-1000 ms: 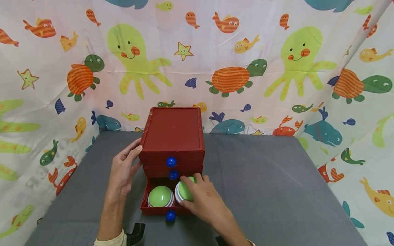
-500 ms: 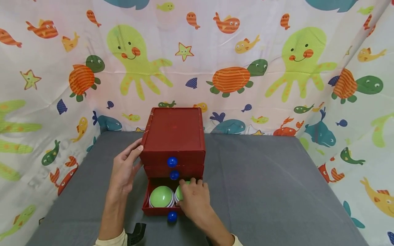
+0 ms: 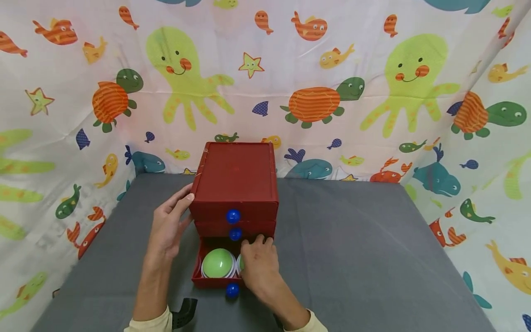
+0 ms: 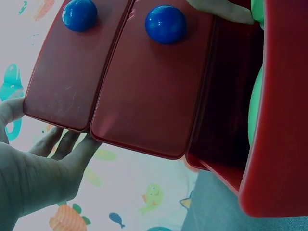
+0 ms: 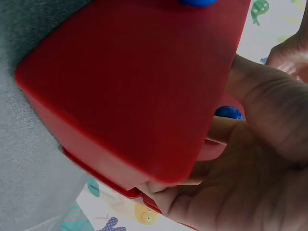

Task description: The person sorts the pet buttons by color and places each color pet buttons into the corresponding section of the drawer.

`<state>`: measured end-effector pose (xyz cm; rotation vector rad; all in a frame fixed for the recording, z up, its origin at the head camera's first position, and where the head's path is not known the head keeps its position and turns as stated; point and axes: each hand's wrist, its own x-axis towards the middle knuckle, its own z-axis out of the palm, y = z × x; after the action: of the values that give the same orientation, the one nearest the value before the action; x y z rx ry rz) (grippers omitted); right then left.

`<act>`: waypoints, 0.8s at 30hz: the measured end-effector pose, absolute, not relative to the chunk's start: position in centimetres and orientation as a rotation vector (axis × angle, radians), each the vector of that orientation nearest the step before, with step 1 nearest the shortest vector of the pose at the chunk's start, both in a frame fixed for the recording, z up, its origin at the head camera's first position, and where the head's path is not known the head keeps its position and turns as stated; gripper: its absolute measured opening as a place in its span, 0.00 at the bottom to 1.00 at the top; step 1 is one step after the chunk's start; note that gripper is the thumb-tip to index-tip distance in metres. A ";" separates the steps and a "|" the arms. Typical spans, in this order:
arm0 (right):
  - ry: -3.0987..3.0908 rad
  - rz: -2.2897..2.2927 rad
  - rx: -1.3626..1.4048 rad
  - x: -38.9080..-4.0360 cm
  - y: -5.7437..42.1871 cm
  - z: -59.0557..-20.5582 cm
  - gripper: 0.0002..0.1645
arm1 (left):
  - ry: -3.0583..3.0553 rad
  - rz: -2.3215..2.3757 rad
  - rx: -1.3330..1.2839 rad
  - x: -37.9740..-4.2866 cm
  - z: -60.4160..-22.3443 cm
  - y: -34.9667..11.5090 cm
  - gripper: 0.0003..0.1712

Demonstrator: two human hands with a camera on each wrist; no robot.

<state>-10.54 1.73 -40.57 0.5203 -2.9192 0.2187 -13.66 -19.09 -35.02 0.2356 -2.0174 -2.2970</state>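
A small red drawer cabinet (image 3: 234, 173) stands on the table with its bottom drawer (image 3: 205, 282) pulled out. In that drawer lies a round green-domed piece (image 3: 217, 263) with a white rim. A second such piece beside it shows only a sliver (image 3: 240, 264), since my right hand (image 3: 262, 267) covers it, fingers bent down over it. In the right wrist view those fingers reach behind the drawer front (image 5: 130, 86). My left hand (image 3: 166, 226) rests against the cabinet's left side, thumb near the front corner; the left wrist view shows its fingers fairly straight along the side.
Blue round knobs (image 3: 233, 216) stick out from the drawer fronts; the two upper drawers are closed. Grey cloth (image 3: 352, 258) covers the table. Behind and at both sides hangs a curtain (image 3: 265, 83) printed with sea animals.
My right hand has moved slightly left and turned over the right green-domed piece, which has sunk lower in the drawer and is now mostly hidden. The left hand stays on the cabinet.
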 end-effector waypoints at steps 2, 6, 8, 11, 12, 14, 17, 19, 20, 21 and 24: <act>-2.871 0.190 0.525 -10.7 1.5 -40.5 0.17 | -2.023 -2.300 0.238 -13.7 -35.0 -19.1 0.33; -2.847 0.139 0.514 -10.8 1.0 -40.4 0.09 | -2.020 -2.294 0.256 -13.6 -35.0 -19.1 0.32; -2.877 0.124 0.496 -10.8 0.9 -40.5 0.06 | -2.021 -2.293 0.259 -13.6 -35.0 -19.1 0.32; -2.935 0.133 0.484 -10.8 1.0 -40.6 0.10 | -2.022 -2.292 0.254 -13.6 -34.9 -19.1 0.33; -2.953 0.147 0.490 -10.7 1.1 -40.6 0.12 | -2.021 -2.293 0.252 -13.6 -34.9 -19.1 0.33; -2.970 0.198 0.531 -10.8 1.5 -40.5 0.14 | -2.019 -2.293 0.253 -13.7 -34.8 -19.2 0.33; -3.006 0.310 0.615 -11.0 2.1 -40.2 0.15 | -2.015 -2.296 0.252 -13.8 -34.7 -19.2 0.33; -3.039 0.377 0.670 -11.2 2.6 -39.8 0.15 | -2.013 -2.300 0.250 -13.8 -34.7 -19.2 0.33; -3.055 0.407 0.693 -11.3 2.7 -39.6 0.15 | -2.011 -2.299 0.248 -13.9 -34.8 -19.2 0.33; -3.067 0.424 0.710 -11.3 2.9 -39.5 0.16 | -2.011 -2.297 0.248 -13.9 -34.8 -19.2 0.33; -3.041 0.419 0.720 -10.9 3.1 -39.3 0.16 | -2.012 -2.293 0.251 -13.9 -34.8 -19.2 0.33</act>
<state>-10.87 3.08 -39.26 0.7201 -3.0409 0.4190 -13.86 -19.24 -34.82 0.2515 -2.0122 -2.2926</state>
